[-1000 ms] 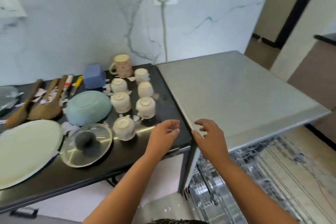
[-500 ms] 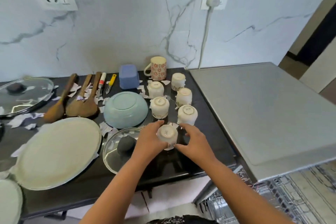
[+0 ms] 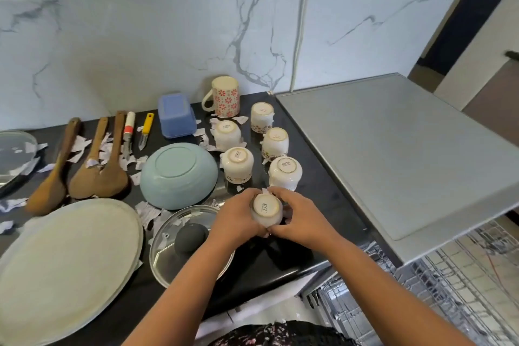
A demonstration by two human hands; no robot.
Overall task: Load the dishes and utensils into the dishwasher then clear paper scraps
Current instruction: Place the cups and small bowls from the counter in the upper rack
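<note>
Black counter (image 3: 331, 205). Back edge: a floral mug (image 3: 224, 97), upright, and a blue container (image 3: 176, 116), overturned. Right part: five white cups (image 3: 237, 164) are stood upside down in two rows. Centre: a pale blue bowl (image 3: 179, 175) is laid upside down. Left part: three wooden spatulas (image 3: 84, 177), a knife (image 3: 128, 132) and a yellow-handled peeler (image 3: 146, 130) are laid side by side. Front left corner: a large pale plate (image 3: 70, 264). Front centre: a glass lid (image 3: 191, 236) with a dark knob. Left edge: a second lid (image 3: 14, 154), partly cut off. Paper scraps (image 3: 146, 212) are scattered throughout.

left grip (image 3: 238, 218): fingers curled inward | right grip (image 3: 299, 219): fingers curled inward | 2 palms facing, near-touching
</note>
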